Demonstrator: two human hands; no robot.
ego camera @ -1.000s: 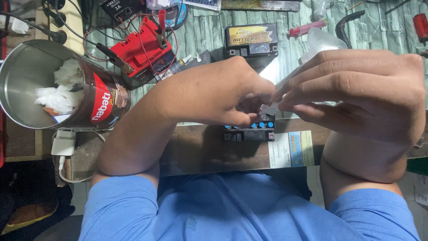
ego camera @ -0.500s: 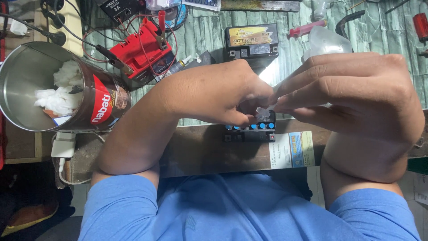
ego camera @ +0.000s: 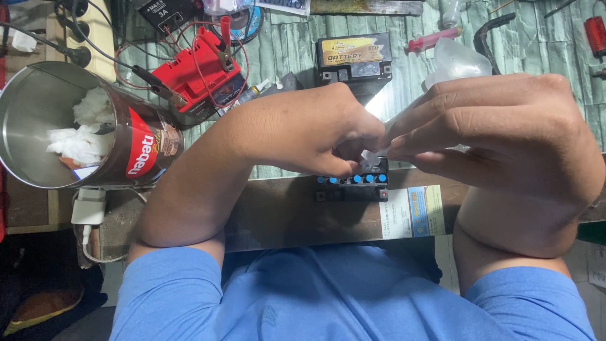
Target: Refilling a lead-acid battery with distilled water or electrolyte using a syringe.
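**benchrat:** Battery (ego camera: 351, 184) with the blue caps sits at the near edge of the desk (ego camera: 297, 44), mostly hidden under both hands. I count six blue caps in a row, maybe one more hidden. Second battery (ego camera: 355, 57), black with a yellow label, is further back toward the middle.

**sparky:** So two batteries. Hands?

**benchrat:** Left hand (ego camera: 303, 129) is curled, knuckles up, fingertips pinched on a small clear plastic piece (ego camera: 368, 156) right above the caps. Right hand (ego camera: 505, 136) comes in from the other side, fingers stretched flat and pressed together, tips meeting that same piece. Both forearms angle in from the near edge.

**sparky:** Other stuff?

**benchrat:** One red charger (ego camera: 201, 74) with wires at the back left, one open metal tin (ego camera: 76, 126) with white wadding on the left edge, one clear plastic bottle (ego camera: 457, 60) behind the right hand.
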